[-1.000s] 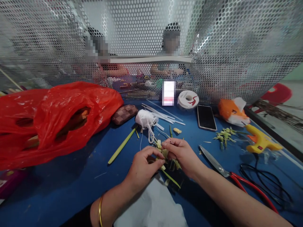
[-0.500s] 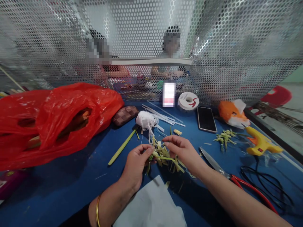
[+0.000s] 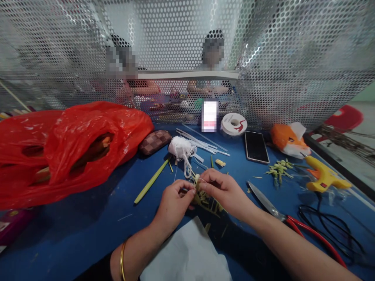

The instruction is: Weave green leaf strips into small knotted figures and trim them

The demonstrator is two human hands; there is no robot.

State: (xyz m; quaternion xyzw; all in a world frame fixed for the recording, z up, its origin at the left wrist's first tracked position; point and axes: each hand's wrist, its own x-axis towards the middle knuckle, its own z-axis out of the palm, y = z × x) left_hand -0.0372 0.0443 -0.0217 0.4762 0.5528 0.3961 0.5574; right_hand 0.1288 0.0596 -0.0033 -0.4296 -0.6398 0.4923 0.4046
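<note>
Fingertips of my left hand [image 3: 175, 201] are pinched on a small pale green plant piece [image 3: 197, 178]. My right hand [image 3: 224, 191] meets it from the other side, thumb and forefinger closed on a thin white thread that shows at their tips. Loose strands run to the hands from a bundle of white thread [image 3: 182, 147] just behind. Below the fingers lies a tangle of yellow-green plant scraps [image 3: 209, 203], partly hidden by my right hand. A crumpled white cloth or paper [image 3: 186, 253] lies nearest me.
Left are a red plastic bag [image 3: 123, 121], a checked pouch [image 3: 155, 142] and a green stalk [image 3: 151, 182]. Right are red-handled scissors [image 3: 269, 205], a phone [image 3: 256, 146], a yellow glue gun [image 3: 325, 175] and plant sprigs [image 3: 279, 170]. Beyond a perforated screen sit two people.
Both hands have drawn together, fingertips now almost touching. The plant piece is raised upright between them, and my right fingers have closed in beside it.
</note>
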